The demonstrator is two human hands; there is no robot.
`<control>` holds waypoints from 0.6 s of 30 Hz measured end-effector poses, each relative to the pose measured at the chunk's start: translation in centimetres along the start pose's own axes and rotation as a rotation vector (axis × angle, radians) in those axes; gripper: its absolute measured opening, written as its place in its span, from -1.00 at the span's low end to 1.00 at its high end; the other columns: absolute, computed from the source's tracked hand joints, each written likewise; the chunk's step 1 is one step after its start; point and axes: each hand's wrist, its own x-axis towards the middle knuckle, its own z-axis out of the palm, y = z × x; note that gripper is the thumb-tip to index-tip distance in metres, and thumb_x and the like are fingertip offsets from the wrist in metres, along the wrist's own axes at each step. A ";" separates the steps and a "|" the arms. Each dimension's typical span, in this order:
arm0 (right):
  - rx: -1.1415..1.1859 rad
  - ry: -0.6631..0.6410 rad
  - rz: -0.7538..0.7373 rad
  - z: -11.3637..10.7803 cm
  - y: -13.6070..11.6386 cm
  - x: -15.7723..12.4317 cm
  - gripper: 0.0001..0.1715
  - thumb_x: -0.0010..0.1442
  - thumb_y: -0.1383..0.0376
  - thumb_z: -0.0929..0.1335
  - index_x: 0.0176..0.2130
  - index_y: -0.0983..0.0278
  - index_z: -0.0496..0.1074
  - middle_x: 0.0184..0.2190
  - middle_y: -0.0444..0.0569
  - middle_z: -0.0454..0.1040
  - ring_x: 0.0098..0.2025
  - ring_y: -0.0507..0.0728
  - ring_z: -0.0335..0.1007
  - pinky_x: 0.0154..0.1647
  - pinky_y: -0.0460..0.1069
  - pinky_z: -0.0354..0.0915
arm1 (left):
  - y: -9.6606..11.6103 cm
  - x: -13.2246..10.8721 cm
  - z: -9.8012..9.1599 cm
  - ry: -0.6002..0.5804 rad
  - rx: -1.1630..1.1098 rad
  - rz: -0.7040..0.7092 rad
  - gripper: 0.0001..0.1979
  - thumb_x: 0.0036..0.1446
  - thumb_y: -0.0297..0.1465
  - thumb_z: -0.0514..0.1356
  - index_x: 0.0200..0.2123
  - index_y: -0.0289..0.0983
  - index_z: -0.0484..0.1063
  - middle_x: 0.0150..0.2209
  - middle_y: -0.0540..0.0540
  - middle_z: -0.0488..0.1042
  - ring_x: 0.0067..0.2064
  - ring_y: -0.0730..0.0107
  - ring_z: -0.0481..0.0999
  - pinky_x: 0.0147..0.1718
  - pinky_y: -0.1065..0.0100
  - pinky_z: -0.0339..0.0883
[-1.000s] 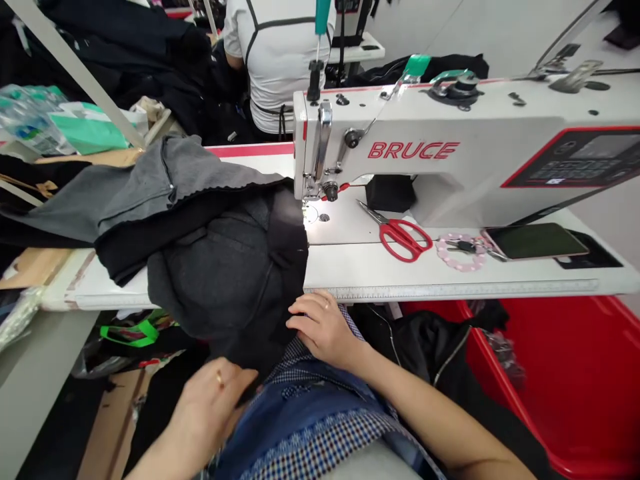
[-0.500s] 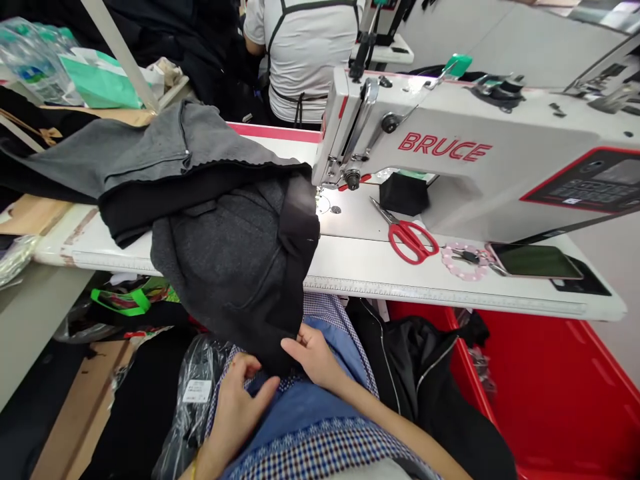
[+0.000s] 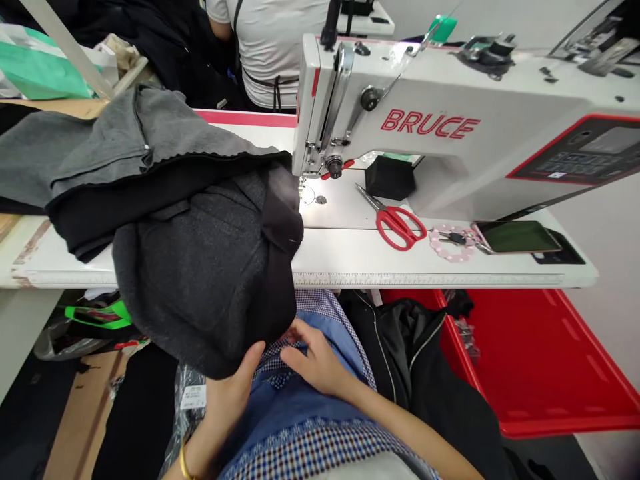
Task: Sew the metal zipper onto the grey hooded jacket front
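Garment (image 3: 195,267) hangs from beside the needle (image 3: 301,187) over the surface (image 3: 340,255) edge, seemingly supported below by the left hand (image 3: 233,390), its hidden grip unclear, the right hand (image 3: 317,361) loosely spread alongside.

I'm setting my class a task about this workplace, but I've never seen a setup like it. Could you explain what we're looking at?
There is no robot here: a person is working with bare hands. All the pictures come from one camera worn on the head, looking forward and down.

The big white device is a sewing machine, marked BRUCE, on a white table. Red-handled scissors, a pink ring with keys and a phone lie on it.

A grey and black garment lies left of the needle and hangs over the front edge. The left hand is at its lower edge, fingers hidden by the cloth, so its exact grip can't be seen. The right hand is close by; whether it holds cloth is unclear.
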 end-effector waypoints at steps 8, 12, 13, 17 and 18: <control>0.111 0.128 0.216 0.0 1.2 4.4 -0.62 0.07 0.08 0.25 -0.58 0.30 0.16 -0.65 -0.21 0.10 -0.58 -0.06 0.04 -0.59 -0.15 0.06 | -3.2 0.1 -0.3 -0.038 -0.158 -0.168 -0.55 0.01 -0.31 0.19 0.00 -0.24 0.25 0.00 -0.12 0.39 0.09 0.19 0.29 0.09 0.09 0.13; 0.160 0.089 0.244 0.1 2.3 3.9 -0.63 0.07 0.08 0.26 -0.55 0.30 0.18 -0.63 -0.21 0.12 -0.57 -0.07 0.05 -0.59 -0.16 0.08 | -4.0 -0.6 -0.3 -0.030 -0.314 -0.280 -0.56 0.02 -0.37 0.18 0.01 -0.19 0.24 -0.03 -0.08 0.42 0.06 0.23 0.32 0.07 0.12 0.17; 0.167 0.061 0.244 0.1 2.4 3.6 -0.65 0.06 0.08 0.27 -0.53 0.31 0.22 -0.63 -0.21 0.14 -0.57 -0.06 0.06 -0.58 -0.15 0.09 | -3.9 -0.7 -0.4 -0.033 -0.325 -0.294 -0.57 0.02 -0.38 0.18 0.01 -0.19 0.24 -0.02 -0.08 0.41 0.06 0.23 0.32 0.07 0.12 0.18; 0.182 -0.054 0.249 0.2 2.8 2.2 -0.70 0.01 0.14 0.34 -0.43 0.36 0.35 -0.56 -0.16 0.28 -0.51 -0.04 0.15 -0.50 -0.13 0.14 | -3.2 -0.7 -0.2 -0.095 -0.338 -0.388 -0.59 0.03 -0.40 0.16 -0.01 -0.23 0.25 0.02 -0.11 0.37 0.05 0.19 0.33 0.02 0.14 0.26; 0.183 -0.064 0.253 0.3 3.0 2.0 -0.71 0.02 0.16 0.34 -0.42 0.37 0.36 -0.54 -0.15 0.30 -0.50 -0.03 0.16 -0.49 -0.13 0.15 | -3.1 -0.6 -0.1 -0.114 -0.328 -0.402 -0.60 0.04 -0.38 0.15 0.00 -0.23 0.25 0.02 -0.11 0.37 0.05 0.18 0.34 0.00 0.13 0.28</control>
